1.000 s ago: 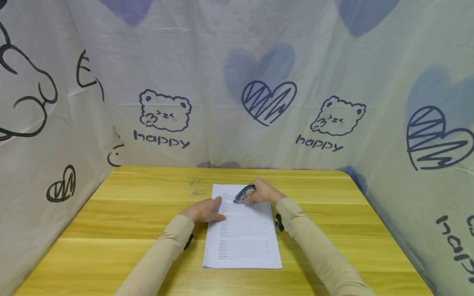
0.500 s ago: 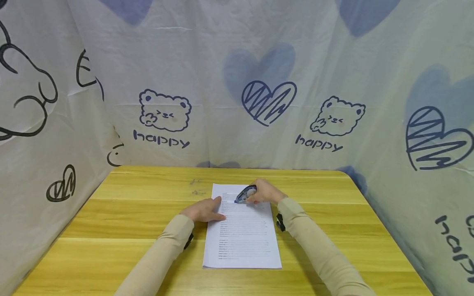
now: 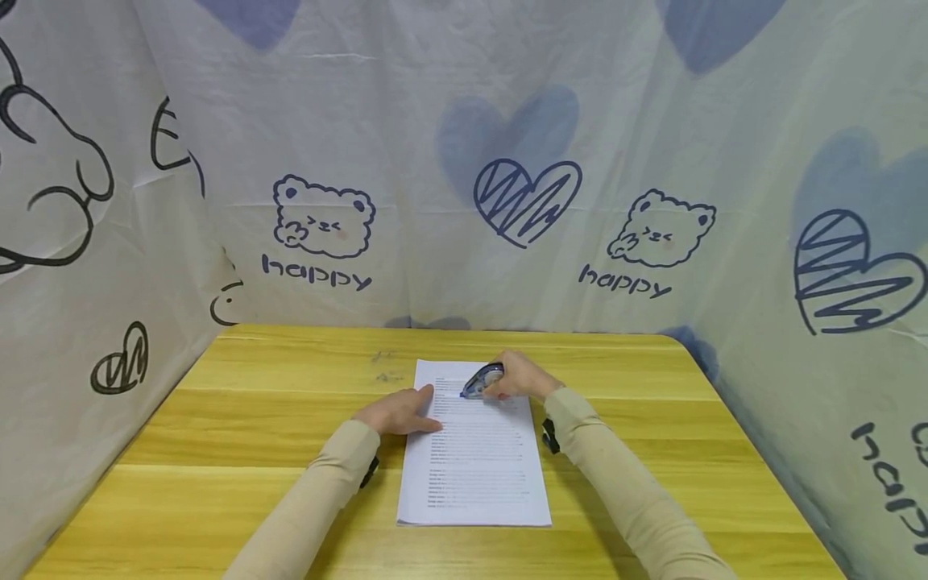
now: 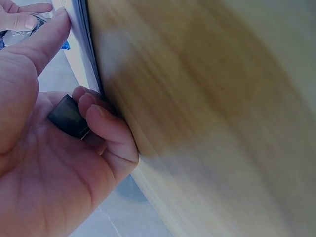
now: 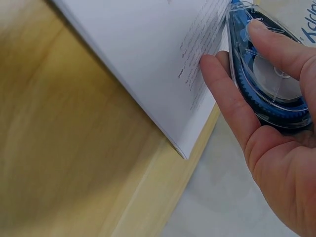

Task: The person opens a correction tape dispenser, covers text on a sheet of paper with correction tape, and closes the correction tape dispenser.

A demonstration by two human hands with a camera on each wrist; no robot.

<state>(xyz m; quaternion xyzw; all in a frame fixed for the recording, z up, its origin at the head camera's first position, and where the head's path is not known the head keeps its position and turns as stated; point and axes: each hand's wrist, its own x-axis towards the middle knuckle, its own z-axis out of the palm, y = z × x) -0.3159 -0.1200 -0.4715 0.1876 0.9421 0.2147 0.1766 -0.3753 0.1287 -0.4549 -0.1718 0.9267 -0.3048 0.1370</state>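
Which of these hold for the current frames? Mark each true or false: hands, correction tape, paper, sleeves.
1. The right hand holds the correction tape. True.
2. The left hand touches the left side of the paper stack. True.
3. The top sheet is blank. False: lines of print run down it.
4. The correction tape's tip is at the near edge of the page. False: it is over the upper half.
5. Both sleeves are beige. True.
6. The paper stack hangs off the table. False: it lies within the tabletop.
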